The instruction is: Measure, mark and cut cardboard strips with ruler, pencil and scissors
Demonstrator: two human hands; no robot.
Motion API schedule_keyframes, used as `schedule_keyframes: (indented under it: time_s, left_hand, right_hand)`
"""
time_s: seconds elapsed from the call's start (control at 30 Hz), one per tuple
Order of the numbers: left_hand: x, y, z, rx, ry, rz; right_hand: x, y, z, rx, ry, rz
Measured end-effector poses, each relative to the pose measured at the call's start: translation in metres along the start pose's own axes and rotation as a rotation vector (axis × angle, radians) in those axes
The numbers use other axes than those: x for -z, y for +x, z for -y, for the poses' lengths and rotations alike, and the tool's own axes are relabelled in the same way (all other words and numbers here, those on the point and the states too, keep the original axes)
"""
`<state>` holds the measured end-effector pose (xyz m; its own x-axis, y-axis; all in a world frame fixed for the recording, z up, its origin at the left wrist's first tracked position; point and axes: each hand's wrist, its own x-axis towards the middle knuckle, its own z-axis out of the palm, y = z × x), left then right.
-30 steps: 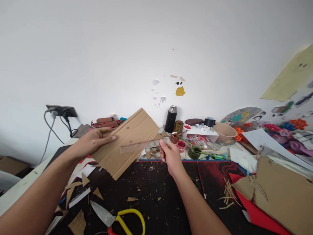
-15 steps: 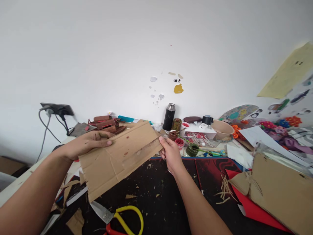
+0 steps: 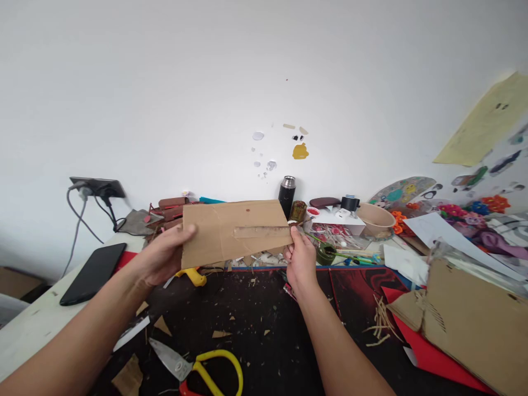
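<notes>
I hold a flat brown cardboard piece (image 3: 223,234) up in the air above the black work mat (image 3: 256,324). My left hand (image 3: 165,256) grips its left edge with the thumb on top. My right hand (image 3: 300,258) pinches the right edge together with a clear plastic ruler (image 3: 264,231) that lies across the cardboard's right half. The cardboard is now almost level, its long side running left to right.
Yellow-handled scissors (image 3: 202,366) lie on the mat near me. A black phone (image 3: 93,273) rests at the left. Paint pots, a black flask (image 3: 286,197), a bowl (image 3: 374,219) and craft clutter line the wall. Large cardboard (image 3: 466,324) over red paper lies at the right.
The cardboard has been turned from a tilted diamond to nearly horizontal and lifted. The ruler now lies flat along its right half. A phone has come into view at the left.
</notes>
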<state>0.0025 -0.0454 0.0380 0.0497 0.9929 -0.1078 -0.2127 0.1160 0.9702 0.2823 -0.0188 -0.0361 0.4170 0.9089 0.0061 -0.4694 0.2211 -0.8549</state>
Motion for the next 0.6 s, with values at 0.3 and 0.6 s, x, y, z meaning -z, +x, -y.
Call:
schedule_keyframes:
  time_s: [0.3, 0.6]
  left_hand:
    - [0.002, 0.016, 0.006, -0.223, -0.08, -0.245]
    - [0.002, 0.019, 0.015, -0.269, -0.085, -0.281]
  right_hand:
    - [-0.001, -0.008, -0.001, 0.026, -0.131, 0.114]
    - [-0.007, -0.017, 0.003, -0.095, -0.008, 0.202]
